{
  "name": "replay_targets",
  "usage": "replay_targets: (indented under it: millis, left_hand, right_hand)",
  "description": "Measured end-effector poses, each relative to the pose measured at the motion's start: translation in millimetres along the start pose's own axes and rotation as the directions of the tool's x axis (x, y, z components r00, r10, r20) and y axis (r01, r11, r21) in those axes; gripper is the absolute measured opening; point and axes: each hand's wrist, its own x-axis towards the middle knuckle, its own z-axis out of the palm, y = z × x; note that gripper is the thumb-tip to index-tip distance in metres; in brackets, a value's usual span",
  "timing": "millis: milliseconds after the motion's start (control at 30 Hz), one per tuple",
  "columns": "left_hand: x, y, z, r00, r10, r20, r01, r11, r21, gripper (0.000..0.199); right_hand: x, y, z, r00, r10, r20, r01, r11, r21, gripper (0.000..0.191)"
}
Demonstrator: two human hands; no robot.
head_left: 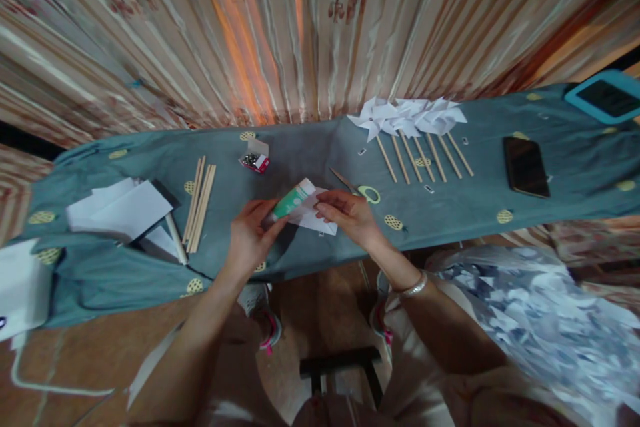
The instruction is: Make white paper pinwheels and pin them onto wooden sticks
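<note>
My left hand (253, 232) is closed round a green and white tube-like item (293, 203) over the middle of the cloth-covered table. Just right of it, my right hand (346, 213) pinches the edge of a piece of white paper (315, 219), which lies partly behind the green item. Scissors with a pale green handle (369, 194) lie open beyond my right hand. Further back on the left stands a small open red and white box (257, 159) with small metallic bits inside.
White paper pinwheels (410, 117) on sticks lie in a row at the back right, near a phone (526, 167). Wooden sticks (201, 207) and paper sheets (120, 207) are on the left. A bag of paper scraps (545, 327) sits below the table's right side.
</note>
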Motion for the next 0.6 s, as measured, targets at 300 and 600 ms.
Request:
replay_targets:
  millis: [300,600]
  left_hand:
    - [1,-42,-21.9,0.999,-0.021,0.034,0.007,0.93,0.367,0.034]
    - [-10,9,13.4,0.899,0.41,0.153,-0.435,0.878,0.201,0.028]
  right_hand:
    - [-15,-4,-38,0.905,-0.374,0.203,0.399,0.58,-0.711,0.025]
    - [-24,3,-37,0.894,-0.333,0.301,0.436,0.482,-0.76,0.033]
